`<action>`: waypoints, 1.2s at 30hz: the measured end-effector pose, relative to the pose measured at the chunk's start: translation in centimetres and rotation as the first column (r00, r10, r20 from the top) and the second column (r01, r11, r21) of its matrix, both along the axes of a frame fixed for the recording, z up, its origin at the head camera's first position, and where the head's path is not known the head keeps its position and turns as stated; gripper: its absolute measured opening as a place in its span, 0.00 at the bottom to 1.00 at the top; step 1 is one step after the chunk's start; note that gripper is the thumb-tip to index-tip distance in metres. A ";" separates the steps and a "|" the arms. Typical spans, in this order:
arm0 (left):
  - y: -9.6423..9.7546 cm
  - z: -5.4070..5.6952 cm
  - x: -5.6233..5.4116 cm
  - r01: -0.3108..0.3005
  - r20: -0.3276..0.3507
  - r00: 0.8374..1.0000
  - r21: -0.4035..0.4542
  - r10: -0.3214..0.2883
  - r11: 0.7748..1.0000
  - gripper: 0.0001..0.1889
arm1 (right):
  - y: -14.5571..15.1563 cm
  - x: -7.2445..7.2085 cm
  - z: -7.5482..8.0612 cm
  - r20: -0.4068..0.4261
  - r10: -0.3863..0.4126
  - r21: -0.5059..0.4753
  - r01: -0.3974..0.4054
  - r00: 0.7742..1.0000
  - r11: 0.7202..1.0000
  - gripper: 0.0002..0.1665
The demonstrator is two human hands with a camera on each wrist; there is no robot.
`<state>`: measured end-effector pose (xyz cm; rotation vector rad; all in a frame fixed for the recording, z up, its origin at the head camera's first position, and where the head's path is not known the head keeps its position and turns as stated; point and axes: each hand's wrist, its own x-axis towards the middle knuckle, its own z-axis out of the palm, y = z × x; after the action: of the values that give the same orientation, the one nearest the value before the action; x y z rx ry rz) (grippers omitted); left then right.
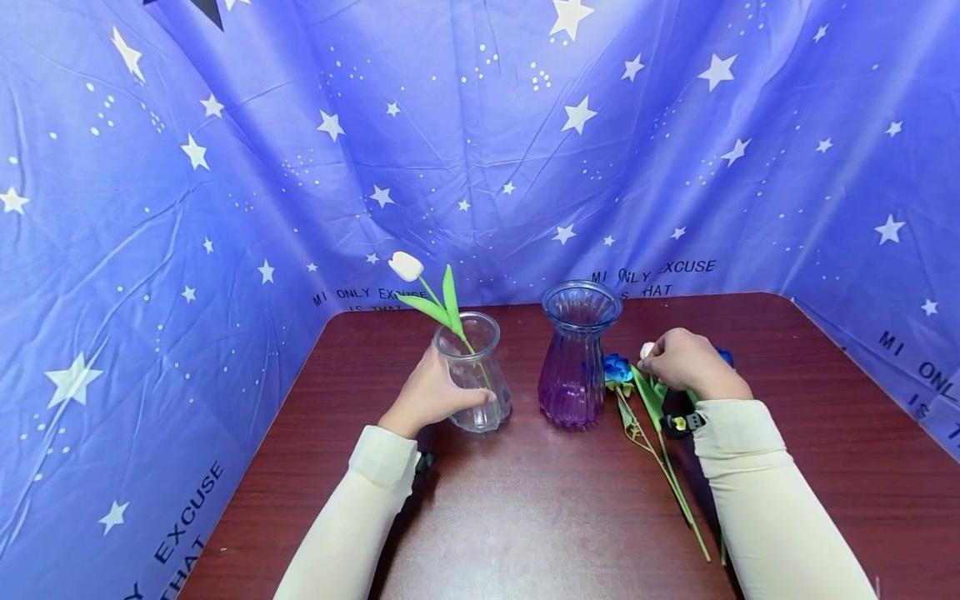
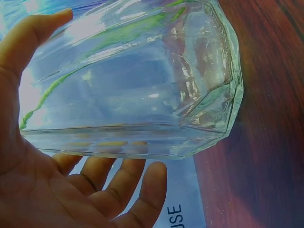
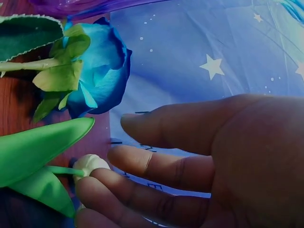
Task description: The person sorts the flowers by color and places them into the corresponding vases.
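Note:
My left hand (image 1: 435, 392) holds a clear glass vase (image 1: 480, 421) on the table's left side, thumb along the front and fingers behind. In the vase leans a white tulip (image 1: 406, 266) with green leaves, its stem visible through the glass. My right hand (image 1: 686, 362) reaches over flowers lying on the right. In the right wrist view, its fingers touch another white tulip's bud (image 3: 90, 164), while the thumb stays apart from it. Beside that bud lies a blue rose (image 3: 102, 69) with green sepals. The hand partly covers another blue flower (image 1: 724, 356).
Between the hands stands a ribbed glass vase (image 1: 573, 375), blue at the rim and purple below. Flower stems (image 1: 686, 500) stretch toward the front of the dark red wooden table (image 1: 480, 533). A blue starry cloth (image 1: 465, 150) hangs behind and at both sides.

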<state>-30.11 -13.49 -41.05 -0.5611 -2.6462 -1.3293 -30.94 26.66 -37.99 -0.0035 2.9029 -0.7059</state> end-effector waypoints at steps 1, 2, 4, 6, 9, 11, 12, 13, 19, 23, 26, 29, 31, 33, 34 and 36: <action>0.0 0.0 0.0 -0.003 0.001 1.000 -0.002 0.003 1.000 0.57 | 0.0 0.0 0.0 -0.001 0.000 0.004 0.000 1.000 1.000 0.16; 0.0 0.0 0.0 -0.005 0.002 1.000 -0.004 0.005 1.000 0.57 | 0.0 0.0 -0.1 -0.004 0.001 0.008 -0.001 1.000 1.000 0.17; 0.0 0.0 -0.1 -0.002 -0.003 1.000 -0.002 0.002 1.000 0.57 | 0.0 0.0 -0.1 -0.005 0.002 0.007 -0.002 1.000 1.000 0.18; 0.0 0.0 0.0 -0.001 -0.004 1.000 -0.001 0.001 1.000 0.57 | 0.0 0.0 -0.1 -0.010 0.007 0.008 -0.007 1.000 1.000 0.18; 0.0 0.0 0.0 0.001 -0.007 1.000 0.001 -0.001 1.000 0.57 | 0.0 0.0 -0.3 -0.015 0.009 0.007 -0.009 1.000 1.000 0.18; 0.0 0.0 0.0 0.001 -0.006 1.000 0.002 -0.001 1.000 0.57 | 0.1 0.0 -0.5 -0.022 0.015 0.010 -0.015 1.000 1.000 0.18; 0.0 0.0 0.0 0.003 -0.006 1.000 0.003 -0.003 1.000 0.57 | 0.1 0.0 -0.6 -0.020 0.019 0.010 -0.019 1.000 1.000 0.18; 0.0 0.0 0.0 0.004 -0.004 1.000 0.005 -0.004 1.000 0.57 | 0.1 0.0 -0.7 -0.018 0.022 0.011 -0.022 1.000 1.000 0.18; 0.0 -0.1 0.0 0.015 -0.011 1.000 0.019 -0.015 1.000 0.57 | 0.1 -0.3 -1.4 0.000 0.038 0.002 -0.038 0.999 0.999 0.19; 0.0 -0.1 0.0 0.017 -0.023 1.000 0.024 -0.016 1.000 0.57 | 0.0 -0.3 -1.6 0.008 0.032 -0.012 -0.032 0.999 0.999 0.19; 0.0 -0.1 0.0 0.015 -0.027 1.000 0.023 -0.015 1.000 0.58 | -0.1 -0.4 -1.6 0.017 0.020 -0.012 -0.019 1.000 1.000 0.21; 0.0 -0.1 0.0 0.013 -0.026 1.000 0.020 -0.013 1.000 0.58 | -0.2 -0.4 -1.7 0.029 0.010 -0.013 -0.010 1.000 1.000 0.22; 0.0 -0.1 0.0 0.010 -0.022 1.000 0.016 -0.010 1.000 0.58 | -0.2 -0.5 -1.8 0.032 0.006 -0.014 -0.005 0.999 1.000 0.23; 0.0 -0.1 0.0 0.007 -0.019 1.000 0.013 -0.007 1.000 0.58 | -0.1 -0.6 -1.9 0.019 0.008 -0.004 -0.008 1.000 1.000 0.22; 0.0 -0.1 -0.1 0.006 -0.020 1.000 0.012 -0.006 1.000 0.58 | 0.0 -0.6 -2.0 0.011 0.009 0.004 -0.009 1.000 1.000 0.21; 0.0 -0.2 -0.1 0.007 -0.019 1.000 0.013 -0.006 1.000 0.58 | 0.1 -0.7 -2.3 -0.005 0.014 0.019 -0.014 1.000 1.000 0.19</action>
<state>-30.20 -13.47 -41.22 -0.5782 -2.6210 -1.3352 -31.67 26.79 -40.27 -0.0235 2.9114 -0.6767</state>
